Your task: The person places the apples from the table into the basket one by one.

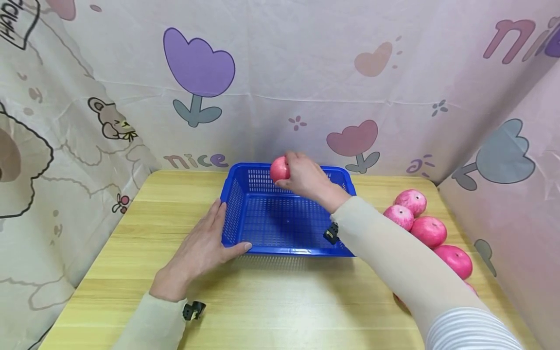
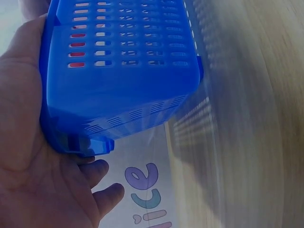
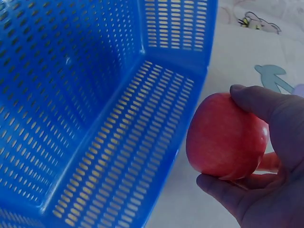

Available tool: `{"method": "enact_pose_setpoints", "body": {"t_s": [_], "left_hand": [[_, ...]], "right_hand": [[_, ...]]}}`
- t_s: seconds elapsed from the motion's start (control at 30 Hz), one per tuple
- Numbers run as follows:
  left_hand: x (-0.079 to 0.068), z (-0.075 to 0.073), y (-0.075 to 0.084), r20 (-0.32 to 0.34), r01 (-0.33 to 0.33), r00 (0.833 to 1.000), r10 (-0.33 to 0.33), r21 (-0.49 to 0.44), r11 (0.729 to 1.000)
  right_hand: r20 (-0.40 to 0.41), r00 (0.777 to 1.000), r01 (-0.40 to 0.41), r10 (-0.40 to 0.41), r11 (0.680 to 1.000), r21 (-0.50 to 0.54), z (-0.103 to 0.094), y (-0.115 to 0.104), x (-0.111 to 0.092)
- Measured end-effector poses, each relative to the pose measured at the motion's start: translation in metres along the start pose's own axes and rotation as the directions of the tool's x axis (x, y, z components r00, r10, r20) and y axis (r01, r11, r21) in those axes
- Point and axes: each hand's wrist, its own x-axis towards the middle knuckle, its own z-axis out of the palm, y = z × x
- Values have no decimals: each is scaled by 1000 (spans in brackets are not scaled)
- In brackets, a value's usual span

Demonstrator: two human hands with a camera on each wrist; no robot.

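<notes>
A blue plastic basket (image 1: pixel 288 250) with slotted walls stands on the wooden table. My right hand (image 1: pixel 306 177) holds a red apple (image 1: pixel 280 169) above its back part. In the right wrist view, thumb and fingers pinch the apple (image 3: pixel 227 135) from opposite sides, beside the basket's rim (image 3: pixel 178 156). My left hand (image 1: pixel 201 245) rests against the basket's left front corner, fingers extended along the left side and thumb over the front rim. Up close in the left wrist view, the palm of that hand (image 2: pixel 28 142) lies against the basket's rim.
Several pinkish-red apples (image 1: pixel 428 232) lie together on the table's right side, some partly hidden by my right sleeve. A printed cloth (image 1: pixel 280 58) hangs behind the table (image 1: pixel 175 194) and on both sides.
</notes>
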Motion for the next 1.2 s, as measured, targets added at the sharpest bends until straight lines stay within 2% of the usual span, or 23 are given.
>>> {"method": "enact_pose_setpoints", "body": {"t_s": [0.23,0.6,0.73,0.93,1.2], "left_hand": [[0,-1,1,1,5,1000,-5,2,1000],[-2,1,2,-18,-9,1000,9,-7,1000],[-3,2,3,-18,-4,1000,4,-11,1000],[-3,2,4,-7,9,1000,-9,-19,1000],[-4,2,4,-13,-1,1000,1,-23,1000]], "right_hand": [[33,998,50,-50,999,13,19,-13,17],[141,988,63,-57,997,-35,59,-20,31],[179,981,87,-76,995,-56,65,-20,35],[219,975,64,-47,995,-71,74,-19,37],[224,974,66,-46,994,-84,87,-20,39]]}}
